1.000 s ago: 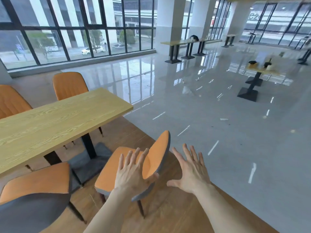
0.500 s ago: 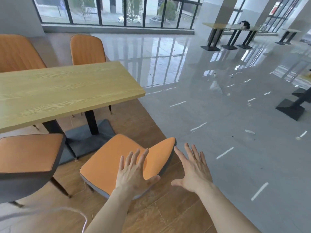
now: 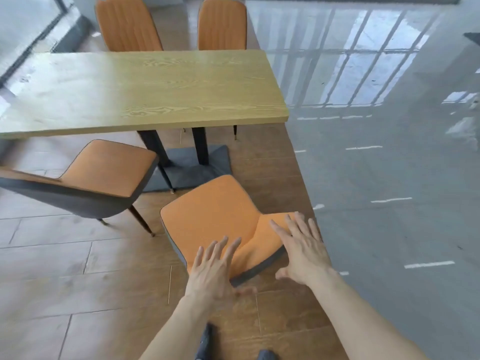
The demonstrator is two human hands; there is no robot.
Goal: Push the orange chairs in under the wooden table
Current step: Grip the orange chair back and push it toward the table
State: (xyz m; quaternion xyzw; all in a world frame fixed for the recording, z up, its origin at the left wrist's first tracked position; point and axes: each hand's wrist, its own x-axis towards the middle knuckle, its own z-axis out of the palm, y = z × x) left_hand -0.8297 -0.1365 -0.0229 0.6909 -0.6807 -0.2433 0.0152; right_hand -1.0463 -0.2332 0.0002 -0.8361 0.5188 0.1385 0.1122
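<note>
A wooden table point(image 3: 145, 89) on black legs stands ahead of me. The nearest orange chair point(image 3: 207, 216) sits pulled out, turned at an angle, its backrest towards me. My left hand point(image 3: 211, 271) lies over the top of the backrest, fingers spread and thumb behind its grey edge. My right hand point(image 3: 304, 250) is spread flat at the backrest's right end. A second orange chair point(image 3: 104, 172) stands pulled out on the left, grey back facing me. Two more orange chairs point(image 3: 127, 24) point(image 3: 222, 26) sit at the table's far side.
The table's grey base plate point(image 3: 192, 167) lies on the wood floor between the near chairs. Glossy grey floor point(image 3: 389, 178) spreads to the right of the wood planks. A window wall runs along the top left. My feet show at the bottom edge.
The view has tilted down and swung left, so the table now sits straight ahead. Both hands have come forward onto the near chair's backrest.
</note>
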